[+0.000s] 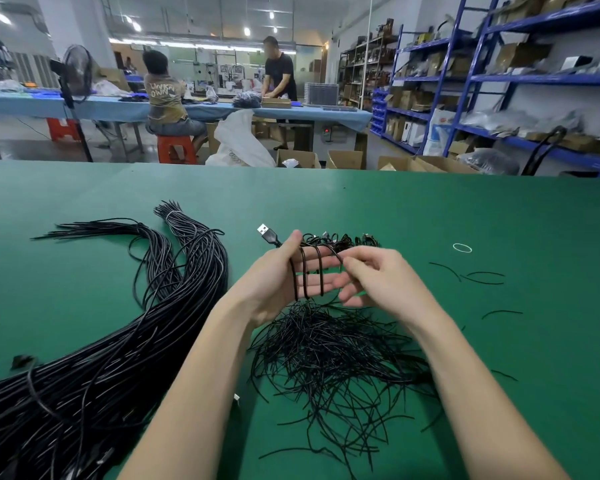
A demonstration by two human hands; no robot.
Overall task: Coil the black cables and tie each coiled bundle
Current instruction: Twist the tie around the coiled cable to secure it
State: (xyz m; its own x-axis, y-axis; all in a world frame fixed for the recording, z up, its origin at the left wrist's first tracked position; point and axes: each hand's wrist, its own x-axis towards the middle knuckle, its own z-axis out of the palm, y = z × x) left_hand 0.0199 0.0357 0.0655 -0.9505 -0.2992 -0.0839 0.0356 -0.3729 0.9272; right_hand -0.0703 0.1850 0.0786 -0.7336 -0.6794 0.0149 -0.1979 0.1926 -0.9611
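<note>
Nearest: heap of short black ties (329, 362) on the green table (499, 341), directly under the wrists. Big mass of uncoiled black cables (94, 368) runs from the near left corner away toward the far left, long axis slanting up and away, ends fanned at the top.

Mid: left hand (284, 278) held flat above the table, fingers straight, serving as the former; the cable in hand (305, 271) wraps round it in roughly four turns, loops crossing the palm top to bottom. Its USB plug (266, 232) juts past the thumb, pointing up-left, away from the person. Right hand (371, 275) pinches the running end at the last loop.

Judgement: keep turns side by side, even tension, plug clear of the wraps, before reaching for a tie.

Beyond: finished coils (340, 240) in a row just behind the hands. Loose rubber band (462, 248) well off right.
</note>
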